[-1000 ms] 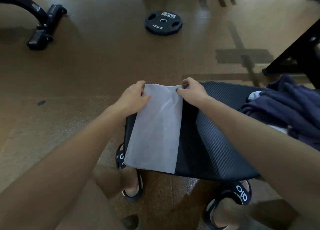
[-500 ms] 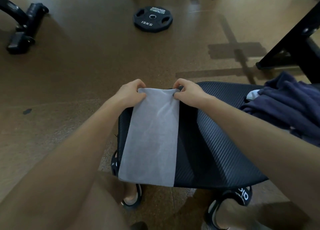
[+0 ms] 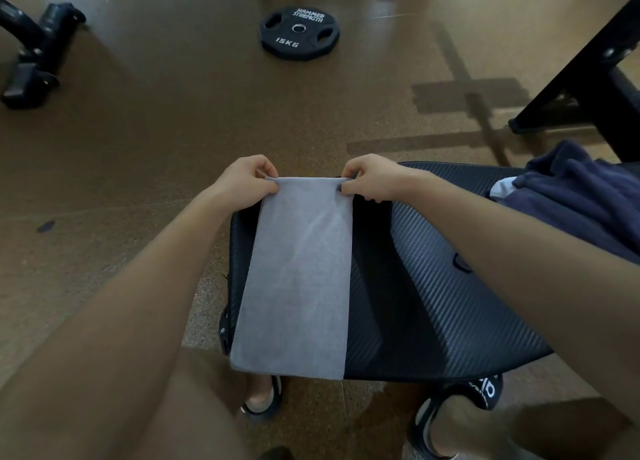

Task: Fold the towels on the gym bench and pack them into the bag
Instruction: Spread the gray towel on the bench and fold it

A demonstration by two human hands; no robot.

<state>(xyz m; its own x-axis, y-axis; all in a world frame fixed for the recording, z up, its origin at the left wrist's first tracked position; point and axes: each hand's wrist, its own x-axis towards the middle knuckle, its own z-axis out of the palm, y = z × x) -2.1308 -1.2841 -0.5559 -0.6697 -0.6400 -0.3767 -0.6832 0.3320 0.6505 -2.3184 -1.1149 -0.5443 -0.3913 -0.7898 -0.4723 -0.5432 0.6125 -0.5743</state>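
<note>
Towel (image 3: 298, 279): grey, smooth rectangle | bench (image 3: 433, 286): ribbed black pad | fingers (image 3: 268, 179): both hands apparently pinching far corners

The black weight plate (image 3: 300, 33) on the floor carries white raised letters: "HAMMER STRENGTH" in two lines above the centre hole, and "15KG" below it (both read a little tilted from this view). The right sandal (image 3: 479, 392) has white letters on its strap, partly hidden and not readable.

Both hands (image 3: 304, 182) pinch the grey towel's (image 3: 298, 279) far corners, seemingly lifted.
</note>
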